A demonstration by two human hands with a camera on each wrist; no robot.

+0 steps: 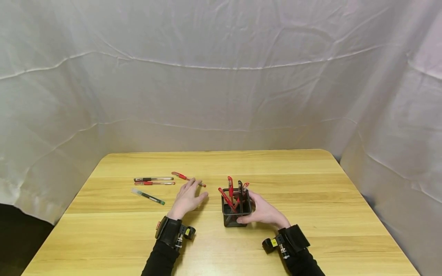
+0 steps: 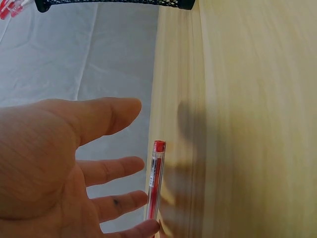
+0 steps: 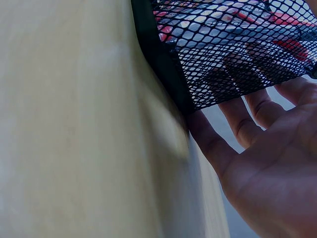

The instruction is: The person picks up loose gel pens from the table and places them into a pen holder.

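My left hand (image 1: 186,198) is over the near side of a red pen (image 1: 179,175), fingers spread and thumb apart. In the left wrist view, the clear-barreled pen (image 2: 155,173) lies on the table just beyond the fingertips; the little finger overlaps it, and contact is hard to tell. My right hand (image 1: 265,211) grips a black mesh pen holder (image 1: 230,221) from its right, thumb at the front and fingers round the back. Several red pens (image 1: 230,184) and a black pen (image 1: 240,187) stand in the holder. Its mesh wall (image 3: 237,64) fills the upper right wrist view.
Left of my left hand lie a black-capped pen (image 1: 152,179), another red pen (image 1: 154,183) and a green pen (image 1: 152,197). The wooden table (image 1: 310,184) has a pale cloth (image 1: 221,96) hanging behind it and at the sides.
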